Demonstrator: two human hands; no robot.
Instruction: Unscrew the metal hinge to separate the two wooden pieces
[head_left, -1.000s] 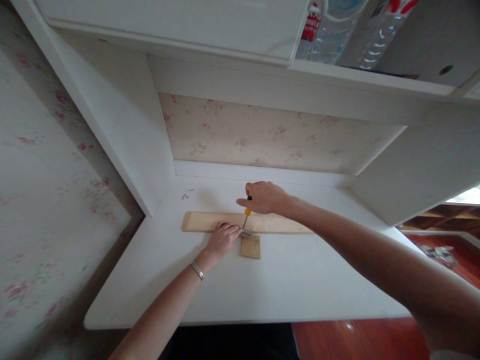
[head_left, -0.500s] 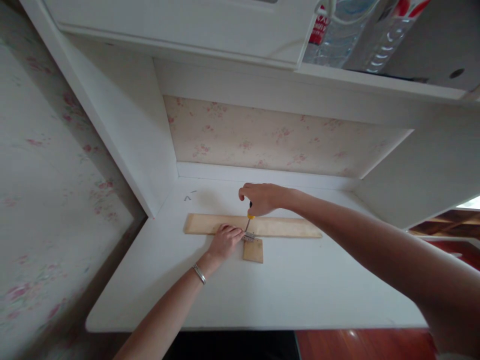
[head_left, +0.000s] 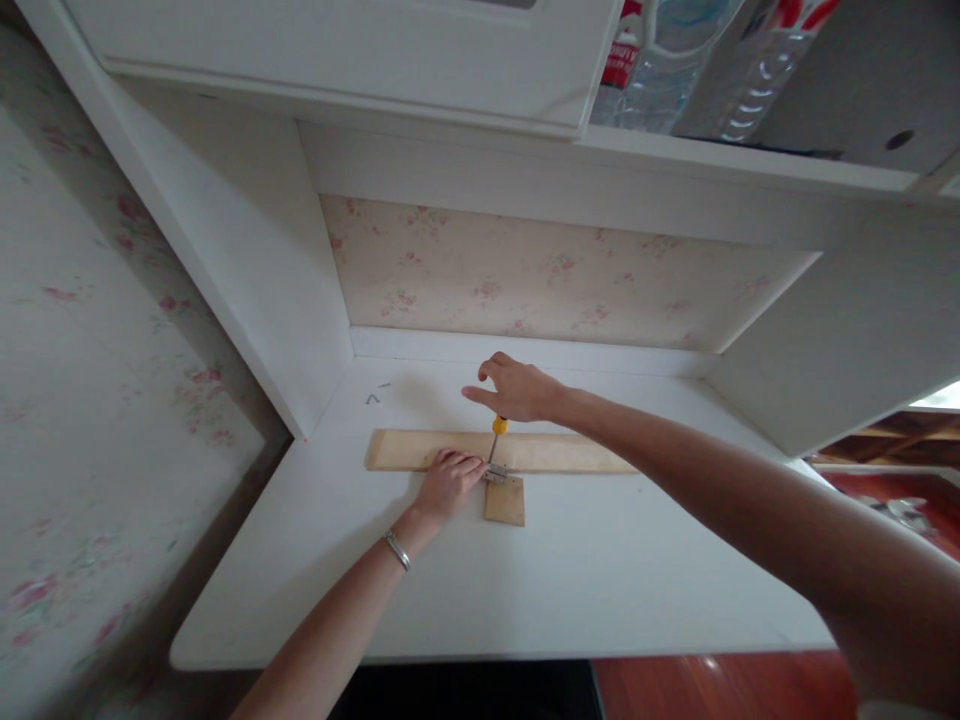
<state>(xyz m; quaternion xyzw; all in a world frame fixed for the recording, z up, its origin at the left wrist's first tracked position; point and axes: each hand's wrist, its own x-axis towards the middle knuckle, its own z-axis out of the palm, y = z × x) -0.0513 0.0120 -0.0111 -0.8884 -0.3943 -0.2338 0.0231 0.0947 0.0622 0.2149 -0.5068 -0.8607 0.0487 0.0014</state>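
My left hand (head_left: 452, 484) lies over a long wooden plank (head_left: 555, 453), its fingers together and their tips at a small metal hinge (head_left: 496, 473). The hinge spans the plank's near edge and a small square wooden piece (head_left: 505, 502). A screwdriver (head_left: 500, 425) with a yellow handle stands nearly upright, its tip by the hinge and my left fingertips. Over the handle's top is my right hand (head_left: 517, 388), thumb stretched out to the left and fingers apart, the grip loosened. The hand hides the handle's upper end. Whatever the screwdriver tip meets is too small to make out.
A few small dark screws (head_left: 377, 393) lie on the white desk (head_left: 600, 580) behind the plank's left end. White side panels and an overhead cabinet (head_left: 337, 70) enclose the desk. Plastic bottles (head_left: 675, 60) stand on the shelf at upper right.
My right hand has loosened around the screwdriver: its thumb now points out left, and more of the yellow handle shows. My left hand stays on the plank. The view has shifted slightly.
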